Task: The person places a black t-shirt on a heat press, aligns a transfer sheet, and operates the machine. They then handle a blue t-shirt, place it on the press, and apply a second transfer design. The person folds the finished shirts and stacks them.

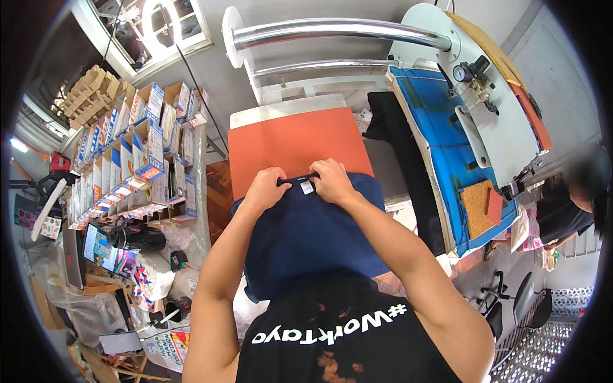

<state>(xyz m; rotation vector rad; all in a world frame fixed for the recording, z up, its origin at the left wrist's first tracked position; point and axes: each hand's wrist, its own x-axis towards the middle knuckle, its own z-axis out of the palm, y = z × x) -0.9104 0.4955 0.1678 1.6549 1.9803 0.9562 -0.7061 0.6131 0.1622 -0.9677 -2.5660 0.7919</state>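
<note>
A navy blue shirt (313,236) lies over the near part of a flat orange pad (294,143), its lower part hanging toward my body. My left hand (267,188) pinches the left side of its collar. On the collar's other side, my right hand (332,180) grips the cloth with bent fingers. Between the two hands a small white label (307,187) shows inside the neckline. The far half of the orange pad is uncovered, with a pale strip along its back edge. Folds hide the shirt's sleeves in part.
Right of the pad stands a press machine with a blue plate (421,127), a gauge (461,72) and a chrome bar (345,30) across the back. Cardboard boxes (128,153) fill a rack at left, above a screen (105,249). A person (565,207) and a chair (523,303) are at far right.
</note>
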